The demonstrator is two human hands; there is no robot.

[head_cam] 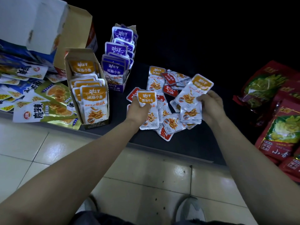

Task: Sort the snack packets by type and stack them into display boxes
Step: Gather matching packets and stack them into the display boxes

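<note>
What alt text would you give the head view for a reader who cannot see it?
A person's left hand holds one orange-topped packet and the right hand holds a fan of similar packets above a loose pile of orange and red packets on a dark shelf. To the left stand a box of orange packets and a box of purple packets.

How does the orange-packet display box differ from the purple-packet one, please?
The orange-packet box holds orange-topped packets and stands farther forward. The purple-packet box holds purple packets and stands farther back, to its right. Both are open-topped, upright and filled with standing packets.
</note>
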